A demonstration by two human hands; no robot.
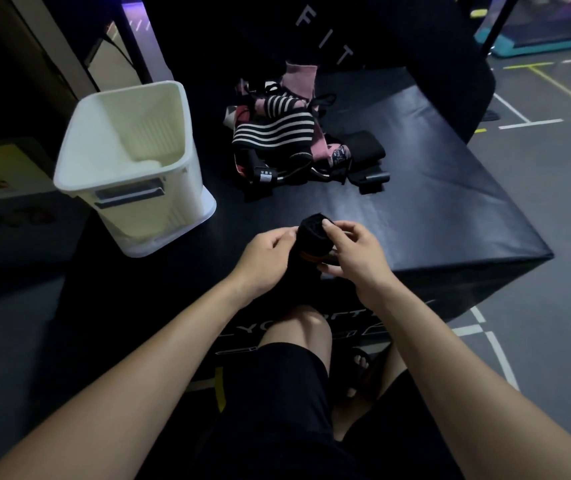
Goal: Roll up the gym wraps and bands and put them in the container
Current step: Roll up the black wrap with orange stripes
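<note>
A black wrap [312,237], partly rolled with an orange edge showing, is held over the near edge of the black padded box [433,202]. My left hand [266,259] grips its left side and my right hand [353,252] pinches its top and right side. A pile of wraps and bands [277,136], pink, black and striped in white, lies at the back of the box. The white plastic container [131,161] stands at the left on the box, and I see no wraps in it.
A second black padded block [329,29] with white letters rises behind the pile. My knees and a sandalled foot are below the box's front edge. Grey floor with white and yellow lines lies to the right. A cardboard box [0,178] sits far left.
</note>
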